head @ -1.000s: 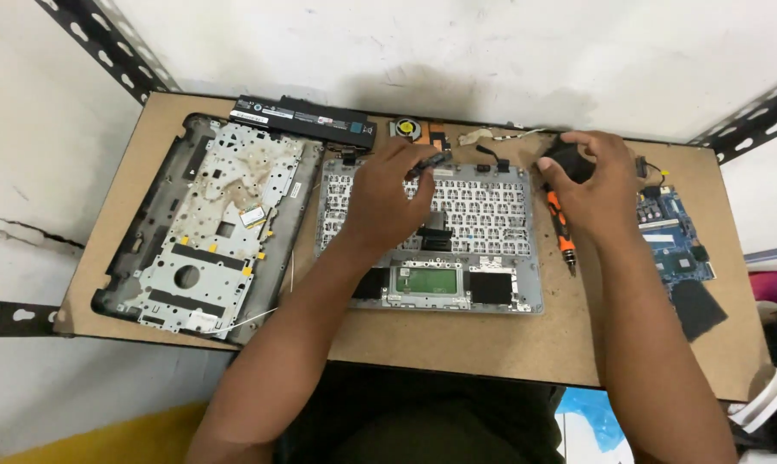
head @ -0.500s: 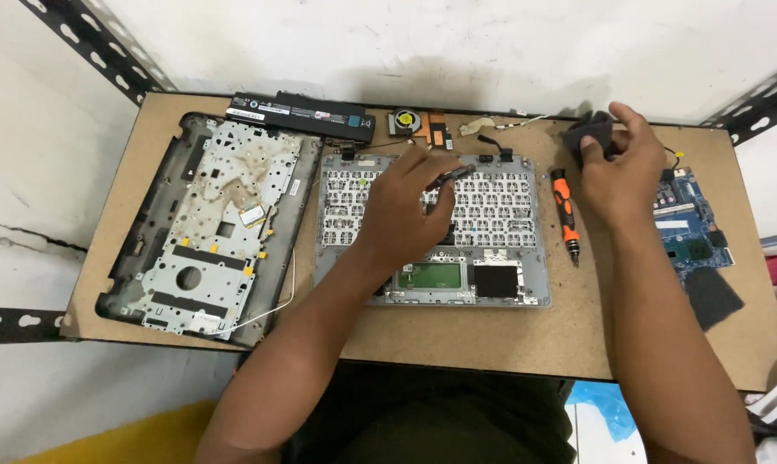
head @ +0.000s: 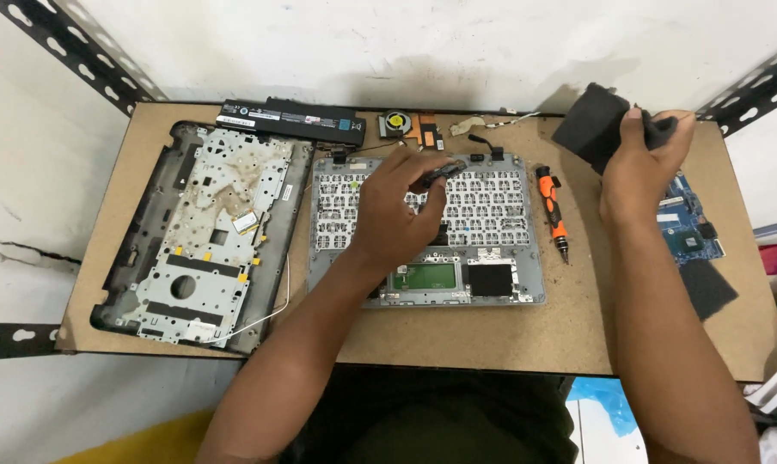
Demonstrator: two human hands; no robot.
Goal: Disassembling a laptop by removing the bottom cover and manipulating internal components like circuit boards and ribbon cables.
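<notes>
Black foam pad (head: 593, 127) is being lifted by the pinching right hand (head: 642, 167).
Left hand (head: 397, 210) is pinching a small dark part (head: 440, 172) above the keyboard frame (head: 509, 215) beneath it.

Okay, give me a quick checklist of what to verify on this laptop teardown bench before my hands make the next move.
1. Left hand grips the small dark part: ok.
2. Right hand holds the black pad off the board: ok.
3. Screwdriver lies between the hands, in reach: ok.
4. Keyboard frame lies flat on the board: ok.
5. Battery set aside at the far edge: ok.
6. Loose screws accounted for: cannot tell.
</notes>
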